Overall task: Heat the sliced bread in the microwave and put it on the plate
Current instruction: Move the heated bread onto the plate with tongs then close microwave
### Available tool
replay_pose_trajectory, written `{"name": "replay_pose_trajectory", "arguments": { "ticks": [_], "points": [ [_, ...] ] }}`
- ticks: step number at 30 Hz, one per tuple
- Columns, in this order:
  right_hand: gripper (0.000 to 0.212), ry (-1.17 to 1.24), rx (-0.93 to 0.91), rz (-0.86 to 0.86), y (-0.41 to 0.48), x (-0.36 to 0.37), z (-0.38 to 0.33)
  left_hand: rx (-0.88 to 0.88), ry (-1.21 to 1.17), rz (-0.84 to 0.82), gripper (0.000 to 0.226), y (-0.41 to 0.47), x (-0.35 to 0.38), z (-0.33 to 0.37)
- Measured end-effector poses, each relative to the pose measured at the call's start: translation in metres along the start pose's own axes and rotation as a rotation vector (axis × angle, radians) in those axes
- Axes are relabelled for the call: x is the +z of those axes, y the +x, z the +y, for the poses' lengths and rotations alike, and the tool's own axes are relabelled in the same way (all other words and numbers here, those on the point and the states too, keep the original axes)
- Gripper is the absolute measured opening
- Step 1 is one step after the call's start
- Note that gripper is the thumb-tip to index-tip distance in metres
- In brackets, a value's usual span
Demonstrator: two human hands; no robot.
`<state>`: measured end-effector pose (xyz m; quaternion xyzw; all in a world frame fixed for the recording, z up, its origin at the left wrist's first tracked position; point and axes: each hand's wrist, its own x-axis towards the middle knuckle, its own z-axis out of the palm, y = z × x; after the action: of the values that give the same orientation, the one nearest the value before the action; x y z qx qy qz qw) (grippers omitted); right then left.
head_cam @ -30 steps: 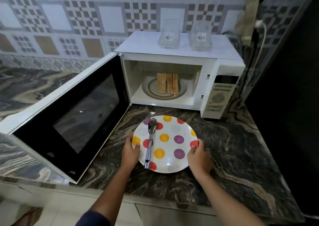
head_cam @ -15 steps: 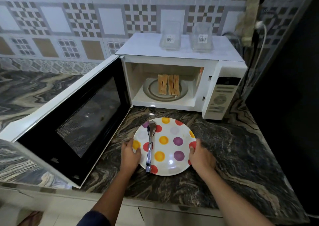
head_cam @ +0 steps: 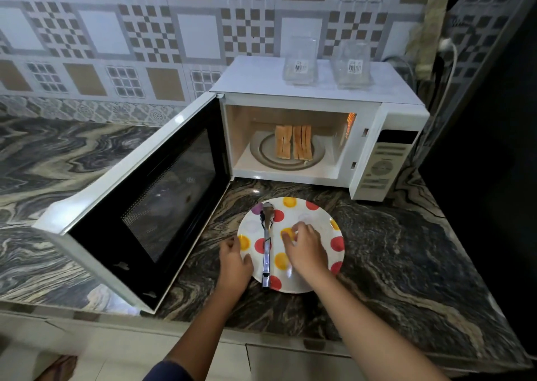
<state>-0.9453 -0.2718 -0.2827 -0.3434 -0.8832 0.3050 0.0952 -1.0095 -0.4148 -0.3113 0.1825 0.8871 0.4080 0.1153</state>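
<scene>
Grip: left hand (head_cam: 235,261) holds plate (head_cam: 319,215) rim; right hand (head_cam: 305,247) loose-fingered, empty, over plate.
Tongs (head_cam: 266,244): just left of right hand, long axis pointing away, handle nearest.
Bread (head_cam: 293,146): inside open microwave (head_cam: 319,72), straight beyond.

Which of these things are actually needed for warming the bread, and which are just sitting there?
For the job:
bread slices inside the open microwave
spotted plate on the counter
tongs lying on the plate

Just lying about:
two clear containers on top of the microwave
white plug at the wall
</scene>
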Motion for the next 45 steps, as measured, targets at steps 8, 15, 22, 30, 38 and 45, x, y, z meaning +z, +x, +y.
{"name": "replay_pose_trajectory", "arguments": {
  "ticks": [8,15,22,30,38,45],
  "points": [
    [0.044,-0.137,0.081,-0.222,0.007,0.03,-0.029,0.076,0.035,-0.068,0.047,-0.011,-0.002,-0.013],
    [0.021,0.018,0.091,-0.207,-0.012,0.018,-0.021,0.096,0.01,-0.036,0.042,-0.011,-0.006,-0.004],
    [0.011,0.126,-0.224,-0.156,-0.038,-0.019,-0.018,-0.051,-0.376,-0.009,0.051,0.008,-0.026,0.065],
    [0.018,0.005,-0.376,0.095,-0.054,-0.044,-0.014,-0.046,-0.849,-0.176,0.018,0.009,-0.046,0.103],
    [0.019,0.088,-0.207,-0.048,-0.059,-0.055,0.012,-0.057,-1.043,-0.064,0.013,0.022,-0.069,0.104],
    [0.029,0.313,-0.161,-0.307,-0.056,-0.067,-0.02,0.005,-1.058,-0.183,0.013,0.015,-0.07,0.115]
  ]
}}
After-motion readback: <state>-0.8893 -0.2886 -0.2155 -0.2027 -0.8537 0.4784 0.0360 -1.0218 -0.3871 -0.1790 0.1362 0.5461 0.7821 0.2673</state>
